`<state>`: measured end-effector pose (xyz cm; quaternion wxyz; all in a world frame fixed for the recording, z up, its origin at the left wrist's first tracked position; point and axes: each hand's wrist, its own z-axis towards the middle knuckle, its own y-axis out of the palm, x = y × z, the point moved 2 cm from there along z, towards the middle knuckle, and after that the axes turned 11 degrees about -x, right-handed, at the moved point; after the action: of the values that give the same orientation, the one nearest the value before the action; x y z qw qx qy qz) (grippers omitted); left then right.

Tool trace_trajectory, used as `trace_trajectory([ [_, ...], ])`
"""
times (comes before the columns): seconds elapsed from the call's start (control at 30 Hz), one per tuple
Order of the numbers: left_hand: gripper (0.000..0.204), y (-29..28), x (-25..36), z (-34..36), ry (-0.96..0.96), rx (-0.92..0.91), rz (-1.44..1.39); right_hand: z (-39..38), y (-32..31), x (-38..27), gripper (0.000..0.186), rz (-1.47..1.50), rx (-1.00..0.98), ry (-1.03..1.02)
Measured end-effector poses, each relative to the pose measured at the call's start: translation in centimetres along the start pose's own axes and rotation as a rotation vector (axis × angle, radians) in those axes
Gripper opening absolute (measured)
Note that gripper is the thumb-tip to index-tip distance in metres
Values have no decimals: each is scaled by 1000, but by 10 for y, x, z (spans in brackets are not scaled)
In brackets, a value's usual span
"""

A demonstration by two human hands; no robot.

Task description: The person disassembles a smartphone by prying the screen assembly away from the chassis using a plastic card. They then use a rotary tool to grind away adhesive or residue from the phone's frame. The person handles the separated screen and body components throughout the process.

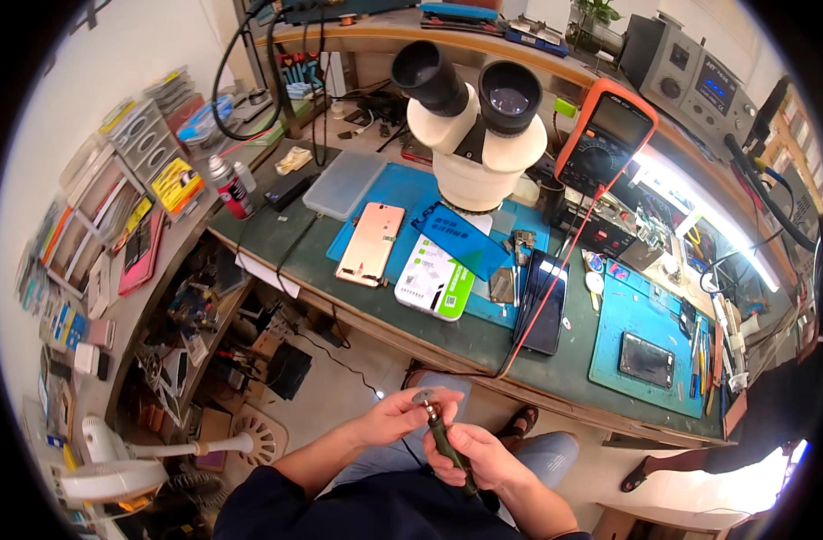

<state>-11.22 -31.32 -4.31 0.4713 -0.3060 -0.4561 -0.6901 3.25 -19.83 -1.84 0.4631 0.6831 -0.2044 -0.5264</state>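
Low in the head view, over my lap, I hold a dark green rotary tool point(445, 445) with a metal tip and a small round disc point(423, 397). My left hand point(393, 416) has its thumb and fingers at the disc. My right hand point(474, 459) is closed round the tool's body, thumb on top. A thin dark cord hangs below the tool. Above my hands is the bench edge, with a pink phone point(366, 243), a white-and-green box point(429, 288) and a dark phone point(542, 301) on the bench.
A microscope point(474, 144), orange multimeter point(607, 135), blue mat point(614, 378) with a small phone point(645, 358), and spray can point(229, 189) occupy the bench point(285, 252). A white fan point(110, 468) stands lower left; cluttered shelves point(123, 207) line the left. Another person's sandalled foot point(634, 472) is at right.
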Motion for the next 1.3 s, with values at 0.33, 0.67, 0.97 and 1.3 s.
trace_trajectory([
  [0.33,11,-11,-5,5,-83,632,-120,37,0,-20,26,-1718,819,-265],
  [0.67,13,-20,27,-21,-369,124,313,2,13,-6,26,-1683,630,112],
  [0.97,14,-18,43,-14,-127,-339,1145,0,27,2,30,-1714,587,144],
  [1.3,34,-24,37,-13,-443,-40,609,14,22,-6,29,-1916,630,98],
])
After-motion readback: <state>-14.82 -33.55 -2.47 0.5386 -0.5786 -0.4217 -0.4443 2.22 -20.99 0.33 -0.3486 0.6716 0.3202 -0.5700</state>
